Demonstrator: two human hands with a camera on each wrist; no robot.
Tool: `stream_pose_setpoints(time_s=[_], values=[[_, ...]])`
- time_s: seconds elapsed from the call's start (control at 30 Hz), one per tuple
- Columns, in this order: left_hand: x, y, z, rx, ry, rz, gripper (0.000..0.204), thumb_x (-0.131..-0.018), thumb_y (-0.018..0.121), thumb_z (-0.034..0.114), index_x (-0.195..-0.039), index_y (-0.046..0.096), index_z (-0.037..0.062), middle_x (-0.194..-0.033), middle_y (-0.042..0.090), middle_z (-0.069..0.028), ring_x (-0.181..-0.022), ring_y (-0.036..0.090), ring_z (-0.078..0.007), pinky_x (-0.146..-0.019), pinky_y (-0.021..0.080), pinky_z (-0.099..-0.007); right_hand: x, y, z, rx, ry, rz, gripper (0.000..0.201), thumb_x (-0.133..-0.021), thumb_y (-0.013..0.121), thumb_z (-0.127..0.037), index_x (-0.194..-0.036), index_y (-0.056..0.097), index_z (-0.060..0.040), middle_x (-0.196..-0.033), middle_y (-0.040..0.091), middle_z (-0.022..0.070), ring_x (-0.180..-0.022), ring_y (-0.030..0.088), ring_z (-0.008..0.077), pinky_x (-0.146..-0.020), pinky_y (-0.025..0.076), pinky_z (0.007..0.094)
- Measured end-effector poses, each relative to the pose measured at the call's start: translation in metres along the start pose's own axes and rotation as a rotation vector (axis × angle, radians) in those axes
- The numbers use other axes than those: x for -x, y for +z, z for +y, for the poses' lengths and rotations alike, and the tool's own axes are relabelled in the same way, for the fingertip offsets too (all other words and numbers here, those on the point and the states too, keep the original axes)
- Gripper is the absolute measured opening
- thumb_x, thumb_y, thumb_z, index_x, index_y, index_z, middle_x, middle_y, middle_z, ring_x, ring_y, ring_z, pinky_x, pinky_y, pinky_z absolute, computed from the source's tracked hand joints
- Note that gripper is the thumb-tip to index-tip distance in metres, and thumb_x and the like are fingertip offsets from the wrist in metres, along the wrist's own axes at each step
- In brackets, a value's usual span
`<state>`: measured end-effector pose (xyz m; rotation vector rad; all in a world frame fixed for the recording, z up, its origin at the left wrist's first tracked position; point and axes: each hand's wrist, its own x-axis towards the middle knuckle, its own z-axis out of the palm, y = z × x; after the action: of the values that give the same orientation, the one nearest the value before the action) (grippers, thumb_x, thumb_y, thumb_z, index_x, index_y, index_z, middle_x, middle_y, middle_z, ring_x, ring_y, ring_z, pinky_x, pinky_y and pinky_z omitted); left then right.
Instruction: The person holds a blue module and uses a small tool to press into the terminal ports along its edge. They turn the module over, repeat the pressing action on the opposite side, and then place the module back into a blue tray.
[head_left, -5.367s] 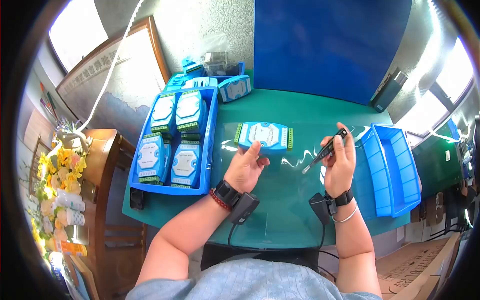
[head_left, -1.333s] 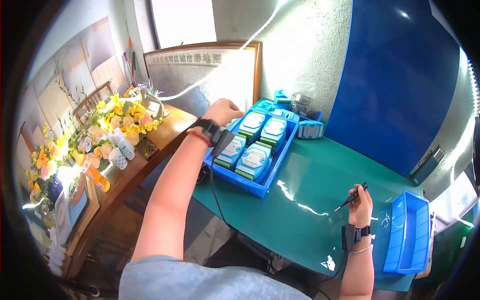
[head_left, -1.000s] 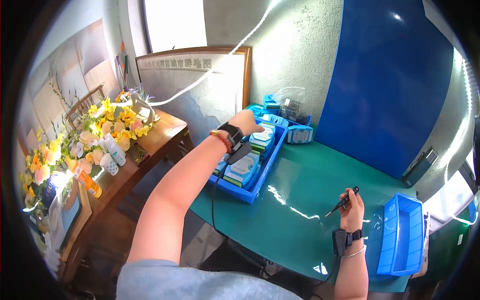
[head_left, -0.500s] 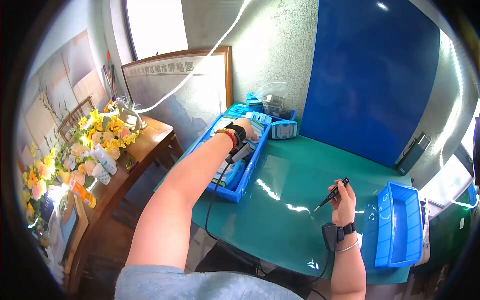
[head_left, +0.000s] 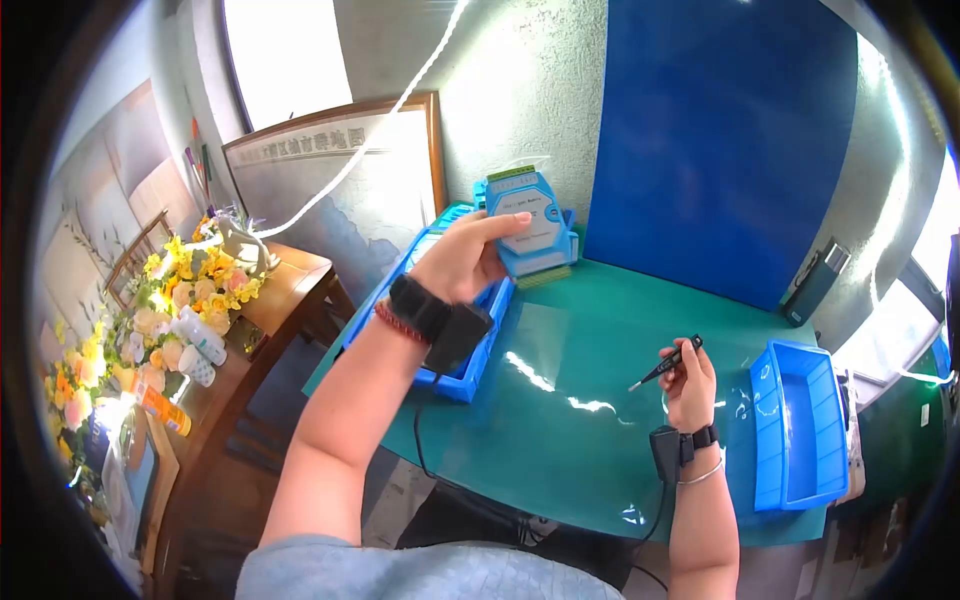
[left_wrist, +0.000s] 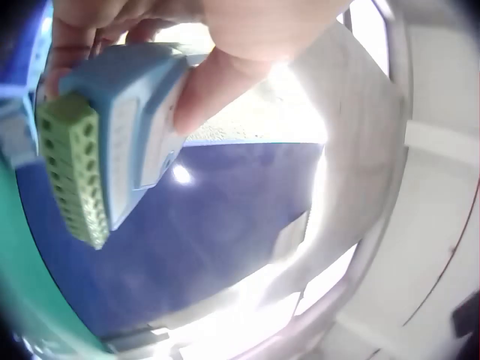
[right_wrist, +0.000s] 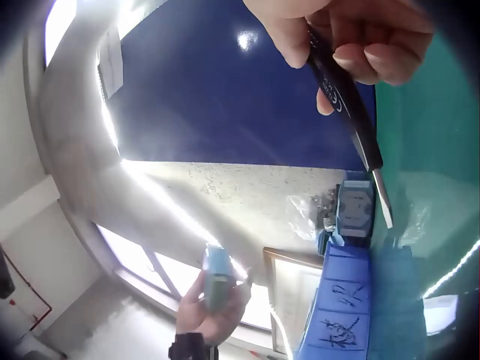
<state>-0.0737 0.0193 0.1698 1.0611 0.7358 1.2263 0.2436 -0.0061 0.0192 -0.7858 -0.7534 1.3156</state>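
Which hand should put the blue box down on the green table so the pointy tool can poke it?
Left, probably. The left hand already grips the blue module above the table; the right hand is busy pinching the screwdriver.

My head cam looks down over the green table (head_left: 590, 400). Both wrist cams sit close under their hands, facing up. All three catch the blue module (head_left: 527, 222) (left_wrist: 127, 135) (right_wrist: 217, 279).
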Motion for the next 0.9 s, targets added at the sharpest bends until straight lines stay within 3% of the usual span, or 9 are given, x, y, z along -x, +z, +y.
stream_pose_setpoints(time_s=[0.07, 0.17, 0.27, 0.37, 0.47, 0.5, 0.63, 0.73, 0.9], values=[[0.019, 0.025, -0.020, 0.347, -0.036, -0.102, 0.033, -0.088, 0.060, 0.015, -0.117, 0.054, 0.0007, -0.109, 0.064, -0.0122, -0.102, 0.062, -0.0256, -0.093, 0.049, -0.0440, -0.001, -0.003, -0.003, -0.043, -0.036, 0.027, 0.018, -0.097, 0.051, -0.021, -0.100, 0.054, -0.0030, -0.085, 0.064, 0.0102, -0.059, 0.050, 0.0097, -0.052, 0.042, 0.0241], [0.025, 0.045, -0.066, 0.533, -0.110, -0.168, 0.036, -0.086, 0.057, 0.017, -0.117, 0.053, -0.0018, -0.111, 0.061, -0.0188, -0.107, 0.059, -0.0358, -0.095, 0.046, -0.0566, -0.007, -0.014, -0.005, -0.090, -0.080, 0.076, 0.018, -0.098, 0.051, -0.022, -0.101, 0.054, -0.0043, -0.094, 0.065, 0.0120, -0.065, 0.052, 0.0116, -0.057, 0.045, 0.0257], [0.020, 0.058, -0.105, 0.697, -0.218, -0.180, 0.041, -0.085, 0.055, 0.017, -0.120, 0.050, -0.0033, -0.112, 0.059, -0.0235, -0.107, 0.058, -0.0380, -0.093, 0.047, -0.0553, -0.011, -0.020, -0.009, -0.150, -0.124, 0.104, 0.018, -0.098, 0.049, -0.022, -0.103, 0.055, -0.0053, -0.101, 0.064, 0.0134, -0.070, 0.053, 0.0126, -0.060, 0.047, 0.0272], [0.008, 0.055, -0.143, 0.644, -0.203, -0.138, 0.044, -0.088, 0.054, 0.023, -0.124, 0.047, -0.0020, -0.114, 0.058, -0.0231, -0.105, 0.059, -0.0381, -0.090, 0.049, -0.0542, -0.011, -0.017, -0.016, -0.161, -0.180, 0.094, 0.020, -0.099, 0.048, -0.022, -0.107, 0.054, -0.0043, -0.099, 0.063, 0.0129, -0.069, 0.053, 0.0126, -0.060, 0.046, 0.0270], [0.002, 0.050, -0.162, 0.775, -0.144, -0.164, 0.050, -0.092, 0.050, 0.033, -0.129, 0.044, 0.0003, -0.119, 0.056, -0.0222, -0.106, 0.058, -0.0388, -0.090, 0.048, -0.0549, -0.005, -0.007, -0.024, -0.130, -0.233, 0.049, 0.023, -0.099, 0.048, -0.023, -0.109, 0.054, -0.0034, -0.096, 0.064, 0.0129, -0.066, 0.053, 0.0126, -0.058, 0.046, 0.0267], [-0.003, 0.042, -0.172, 0.900, -0.171, -0.278, 0.057, -0.094, 0.045, 0.044, -0.133, 0.042, 0.0026, -0.125, 0.053, -0.0218, -0.113, 0.053, -0.0399, -0.096, 0.043, -0.0570, -0.001, -0.002, -0.027, -0.121, -0.247, 0.022, 0.023, -0.099, 0.048, -0.023, -0.109, 0.054, -0.0031, -0.095, 0.064, 0.0130, -0.064, 0.053, 0.0127, -0.057, 0.046, 0.0266], [-0.010, 0.032, -0.189, 0.884, -0.174, -0.177, 0.061, -0.096, 0.040, 0.047, -0.139, 0.036, 0.0042, -0.135, 0.045, -0.0226, -0.124, 0.045, -0.0384, -0.105, 0.032, -0.0585, 0.013, 0.016, -0.034, 0.000, -0.347, -0.094, 0.026, -0.099, 0.047, -0.024, -0.111, 0.051, -0.0018, -0.091, 0.064, 0.0137, -0.060, 0.056, 0.0142, -0.052, 0.046, 0.0252], [-0.007, 0.035, -0.184, 0.777, -0.193, -0.181, 0.062, -0.096, 0.039, 0.047, -0.141, 0.032, 0.0048, -0.136, 0.044, -0.0228, -0.125, 0.044, -0.0379, -0.106, 0.030, -0.0584, 0.020, 0.021, -0.035, 0.164, -0.455, -0.164, 0.032, -0.099, 0.048, -0.029, -0.113, 0.048, 0.0002, -0.091, 0.063, 0.0157, -0.061, 0.057, 0.0153, -0.053, 0.047, 0.0249], [-0.007, 0.029, -0.185, 0.766, -0.221, -0.264, 0.074, -0.092, 0.036, 0.060, -0.143, 0.029, 0.0065, -0.136, 0.042, -0.0212, -0.120, 0.049, -0.0336, -0.096, 0.044, -0.0570, 0.030, 0.030, -0.037, 0.359, -0.599, -0.278, 0.038, -0.097, 0.051, -0.032, -0.114, 0.045, 0.0015, -0.090, 0.062, 0.0183, -0.063, 0.058, 0.0167, -0.056, 0.049, 0.0268]])
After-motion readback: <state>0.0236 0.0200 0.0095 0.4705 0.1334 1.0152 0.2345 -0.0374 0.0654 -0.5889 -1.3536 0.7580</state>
